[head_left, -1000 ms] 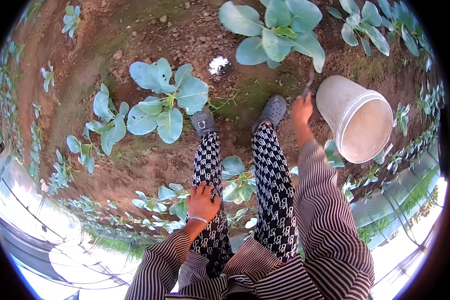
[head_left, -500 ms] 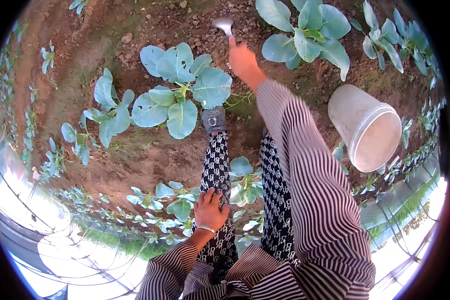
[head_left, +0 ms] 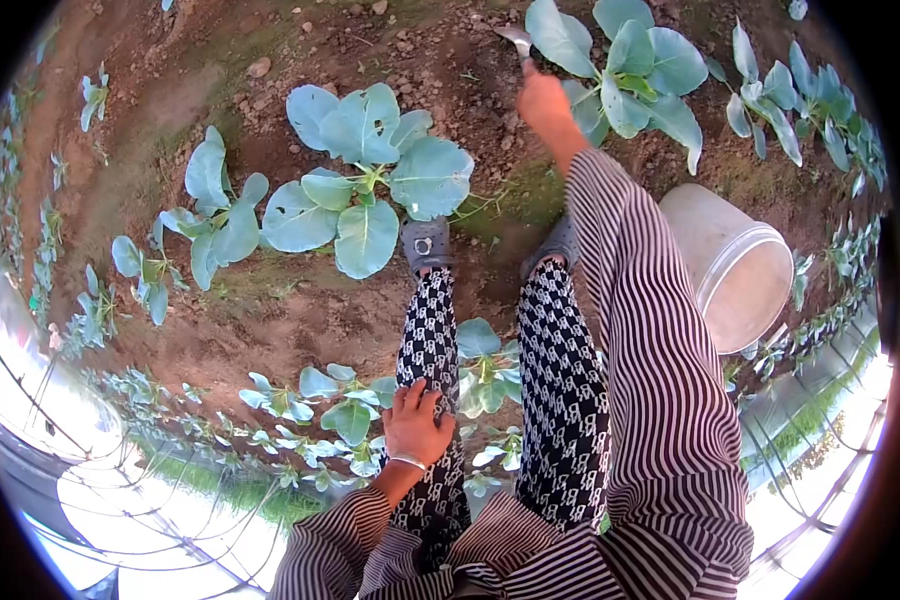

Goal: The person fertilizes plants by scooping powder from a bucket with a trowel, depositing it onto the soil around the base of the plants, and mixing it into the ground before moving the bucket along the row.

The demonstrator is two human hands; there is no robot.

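Observation:
My right hand point(head_left: 548, 104) is closed around a small hand tool with a curved, shiny metal blade point(head_left: 516, 39); its handle is mostly hidden in the fist. The blade is at the bare soil, just left of a broad-leaved, cabbage-like plant point(head_left: 626, 85). Some of that plant's lower leaves are close to my wrist. My left hand point(head_left: 416, 425) lies on my left leg point(head_left: 428, 340) with the fingers spread and holds nothing. A bracelet shows at its wrist. Another cabbage-like plant point(head_left: 365, 185), with holes in its leaves, stands in front of my left shoe point(head_left: 425, 243).
A whitish plastic bucket point(head_left: 715, 235) lies tipped on its side to the right of my right arm. Smaller plants point(head_left: 215, 215) grow at the left, others point(head_left: 770, 95) at the far right. Clods and small stones point(head_left: 259, 68) dot the brown soil.
My right hand has moved right with the tool, from the soil between the two big plants to beside the right one. My right shoe has come into view. My left hand stays on the leg.

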